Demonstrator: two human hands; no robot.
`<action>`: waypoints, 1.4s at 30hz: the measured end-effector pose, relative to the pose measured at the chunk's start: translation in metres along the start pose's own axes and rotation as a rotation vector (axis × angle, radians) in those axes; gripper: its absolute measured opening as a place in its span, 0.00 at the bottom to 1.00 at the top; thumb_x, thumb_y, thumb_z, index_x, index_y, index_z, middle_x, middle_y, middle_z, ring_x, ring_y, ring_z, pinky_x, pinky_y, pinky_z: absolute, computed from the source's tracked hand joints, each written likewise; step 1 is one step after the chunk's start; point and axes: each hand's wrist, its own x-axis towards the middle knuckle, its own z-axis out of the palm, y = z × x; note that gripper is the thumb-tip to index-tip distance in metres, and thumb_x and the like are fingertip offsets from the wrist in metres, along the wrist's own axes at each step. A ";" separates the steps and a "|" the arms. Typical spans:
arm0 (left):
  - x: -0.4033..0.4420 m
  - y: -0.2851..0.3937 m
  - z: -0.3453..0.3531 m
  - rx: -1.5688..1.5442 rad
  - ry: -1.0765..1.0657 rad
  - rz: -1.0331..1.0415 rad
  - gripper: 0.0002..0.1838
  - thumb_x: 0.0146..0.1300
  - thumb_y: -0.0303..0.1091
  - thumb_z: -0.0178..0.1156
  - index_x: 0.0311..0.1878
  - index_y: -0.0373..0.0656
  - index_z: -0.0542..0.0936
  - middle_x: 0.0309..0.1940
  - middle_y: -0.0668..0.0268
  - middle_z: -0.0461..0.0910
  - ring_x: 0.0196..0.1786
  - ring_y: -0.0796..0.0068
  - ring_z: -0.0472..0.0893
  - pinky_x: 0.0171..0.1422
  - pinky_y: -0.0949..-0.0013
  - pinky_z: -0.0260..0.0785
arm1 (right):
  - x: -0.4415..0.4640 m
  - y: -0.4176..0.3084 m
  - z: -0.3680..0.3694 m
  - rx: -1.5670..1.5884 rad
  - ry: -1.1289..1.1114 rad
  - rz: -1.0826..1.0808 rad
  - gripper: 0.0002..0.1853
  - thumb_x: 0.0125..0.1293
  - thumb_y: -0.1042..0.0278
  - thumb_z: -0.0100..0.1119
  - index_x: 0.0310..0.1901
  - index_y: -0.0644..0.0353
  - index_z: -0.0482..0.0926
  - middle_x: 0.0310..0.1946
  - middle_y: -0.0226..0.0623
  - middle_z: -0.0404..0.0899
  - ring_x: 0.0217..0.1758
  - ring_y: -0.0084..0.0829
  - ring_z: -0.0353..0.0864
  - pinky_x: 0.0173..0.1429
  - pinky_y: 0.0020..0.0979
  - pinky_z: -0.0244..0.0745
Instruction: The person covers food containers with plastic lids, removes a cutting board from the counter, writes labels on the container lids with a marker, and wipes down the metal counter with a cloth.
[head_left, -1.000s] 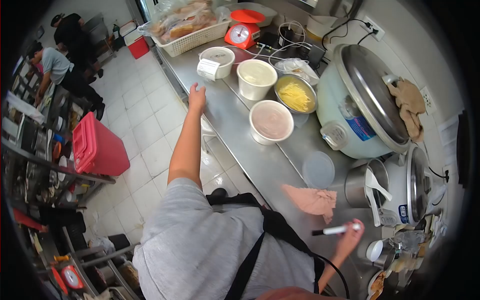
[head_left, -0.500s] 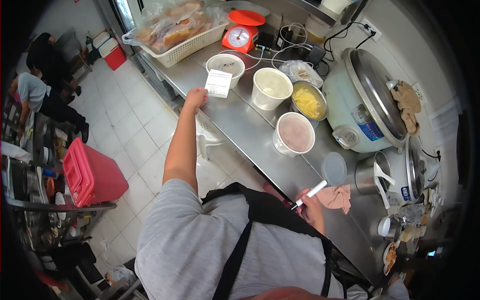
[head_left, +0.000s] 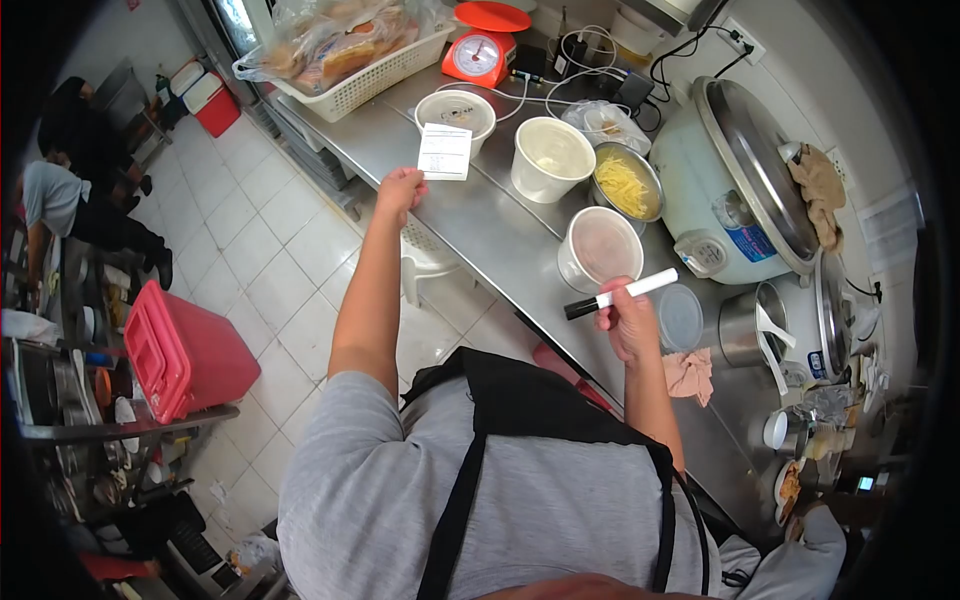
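Observation:
Between its thumb and fingers, my left hand point(head_left: 402, 192) pinches the lower left corner of a white printed slip point(head_left: 444, 152). The slip overlaps the front of a lidded white tub point(head_left: 462, 108) from this angle. My right hand point(head_left: 632, 325) is closed around a white marker point(head_left: 640, 289) with a black end pointing left. Just beyond that hand stands a tub with a pinkish lid or contents point(head_left: 604, 246). Another white tub point(head_left: 552, 158) stands between the two, near a metal bowl of yellow shreds point(head_left: 627, 183). A clear round lid point(head_left: 680, 317) lies right of my right hand.
A red kitchen scale point(head_left: 478, 58) and a basket point(head_left: 365, 90) with bagged bread-like items occupy the far counter. Large rice cookers point(head_left: 735, 185) line the wall. A pink cloth point(head_left: 688, 376) and steel pot point(head_left: 745, 335) lie rightward. At left are a red bin point(head_left: 190, 350) and two people.
My right hand has risen from near the apron to over the counter edge, and the marker's black end now shows. My left hand, still holding the slip, has shifted slightly upward.

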 end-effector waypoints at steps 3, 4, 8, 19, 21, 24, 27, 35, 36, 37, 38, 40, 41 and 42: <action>0.000 -0.002 -0.002 -0.030 0.000 -0.008 0.06 0.53 0.31 0.52 0.34 0.43 0.70 0.24 0.72 0.72 0.24 0.85 0.71 0.23 0.85 0.60 | 0.004 0.010 0.007 -0.003 -0.054 0.017 0.10 0.53 0.63 0.56 0.31 0.60 0.70 0.16 0.30 0.66 0.15 0.21 0.64 0.19 0.22 0.61; 0.000 -0.003 -0.002 -0.043 0.001 -0.012 0.06 0.53 0.31 0.52 0.34 0.42 0.70 0.24 0.72 0.72 0.24 0.85 0.71 0.23 0.85 0.61 | 0.004 0.011 0.010 0.014 -0.055 0.041 0.09 0.53 0.65 0.56 0.31 0.60 0.70 0.16 0.31 0.67 0.15 0.22 0.65 0.19 0.22 0.62; -0.004 0.000 0.000 -0.096 0.019 -0.011 0.07 0.50 0.29 0.53 0.33 0.40 0.71 0.23 0.71 0.72 0.23 0.84 0.71 0.21 0.85 0.58 | 0.008 0.017 0.015 -0.019 -0.066 0.069 0.09 0.52 0.65 0.57 0.31 0.61 0.70 0.16 0.31 0.67 0.15 0.21 0.66 0.19 0.21 0.62; 0.000 -0.007 -0.005 -0.101 -0.007 -0.031 0.06 0.54 0.32 0.51 0.34 0.41 0.69 0.25 0.69 0.72 0.24 0.83 0.72 0.23 0.84 0.62 | 0.013 0.028 0.020 -0.046 -0.052 0.103 0.09 0.53 0.66 0.56 0.31 0.61 0.70 0.17 0.29 0.67 0.15 0.20 0.66 0.20 0.20 0.63; -0.005 -0.004 -0.003 -0.074 0.077 -0.025 0.08 0.54 0.33 0.51 0.35 0.41 0.69 0.26 0.68 0.72 0.24 0.83 0.71 0.23 0.83 0.61 | 0.013 0.027 0.023 -0.087 -0.030 0.101 0.08 0.53 0.67 0.55 0.30 0.61 0.70 0.17 0.29 0.67 0.15 0.19 0.66 0.20 0.19 0.62; -0.018 -0.021 0.012 0.111 0.184 0.234 0.10 0.55 0.35 0.51 0.37 0.42 0.68 0.27 0.69 0.70 0.25 0.83 0.70 0.24 0.81 0.61 | 0.015 0.023 0.027 -0.145 0.015 0.064 0.06 0.54 0.68 0.54 0.29 0.61 0.71 0.18 0.28 0.67 0.16 0.17 0.65 0.21 0.18 0.60; -0.094 -0.022 0.063 0.161 -0.224 0.248 0.12 0.56 0.39 0.50 0.38 0.43 0.67 0.28 0.71 0.69 0.30 0.82 0.69 0.32 0.76 0.62 | 0.027 0.028 0.030 -0.196 0.089 0.001 0.06 0.55 0.68 0.52 0.27 0.61 0.70 0.18 0.27 0.68 0.17 0.16 0.64 0.21 0.17 0.58; -0.198 -0.009 0.134 0.470 -1.113 0.167 0.12 0.59 0.37 0.45 0.31 0.36 0.67 0.19 0.62 0.69 0.22 0.73 0.70 0.28 0.70 0.62 | 0.019 0.023 -0.005 -0.508 0.246 -0.323 0.13 0.60 0.58 0.44 0.24 0.57 0.69 0.14 0.23 0.64 0.13 0.15 0.60 0.16 0.16 0.54; -0.202 -0.006 0.133 0.415 -1.252 0.040 0.11 0.59 0.37 0.43 0.32 0.37 0.67 0.18 0.65 0.67 0.21 0.76 0.68 0.27 0.73 0.61 | 0.024 0.000 -0.021 -0.159 0.390 -0.345 0.13 0.60 0.58 0.42 0.25 0.57 0.69 0.13 0.23 0.63 0.12 0.16 0.59 0.15 0.16 0.53; -0.206 -0.005 0.132 0.356 -1.382 -0.091 0.11 0.60 0.36 0.42 0.32 0.37 0.67 0.17 0.68 0.65 0.20 0.80 0.66 0.26 0.76 0.60 | 0.029 -0.028 -0.043 0.194 0.518 -0.362 0.14 0.61 0.57 0.41 0.25 0.57 0.68 0.13 0.24 0.62 0.12 0.17 0.59 0.15 0.16 0.53; -0.206 -0.010 0.131 0.335 -1.285 -0.157 0.12 0.59 0.39 0.43 0.30 0.39 0.66 0.16 0.70 0.65 0.18 0.81 0.65 0.23 0.77 0.59 | 0.031 -0.043 -0.063 0.157 0.452 -0.400 0.13 0.61 0.58 0.41 0.27 0.58 0.68 0.13 0.24 0.63 0.13 0.17 0.60 0.16 0.17 0.55; -0.181 -0.027 0.135 0.374 -0.886 -0.094 0.13 0.58 0.42 0.46 0.30 0.41 0.66 0.16 0.70 0.65 0.18 0.81 0.65 0.22 0.77 0.59 | 0.040 -0.055 -0.069 -0.039 0.448 -0.380 0.13 0.60 0.58 0.43 0.30 0.60 0.69 0.14 0.26 0.64 0.13 0.17 0.62 0.16 0.17 0.57; -0.160 -0.038 0.139 0.272 -0.752 -0.172 0.13 0.56 0.43 0.49 0.30 0.42 0.66 0.17 0.70 0.66 0.18 0.82 0.66 0.22 0.78 0.58 | 0.047 -0.053 -0.057 -0.203 0.503 -0.318 0.13 0.60 0.58 0.43 0.30 0.60 0.69 0.13 0.26 0.64 0.12 0.16 0.61 0.15 0.17 0.57; -0.141 -0.043 0.146 0.172 -0.615 -0.243 0.14 0.54 0.45 0.51 0.30 0.43 0.66 0.17 0.71 0.66 0.18 0.83 0.66 0.21 0.79 0.58 | 0.053 -0.045 -0.051 -0.265 0.480 -0.289 0.11 0.59 0.60 0.47 0.30 0.61 0.69 0.14 0.27 0.66 0.13 0.16 0.63 0.15 0.17 0.58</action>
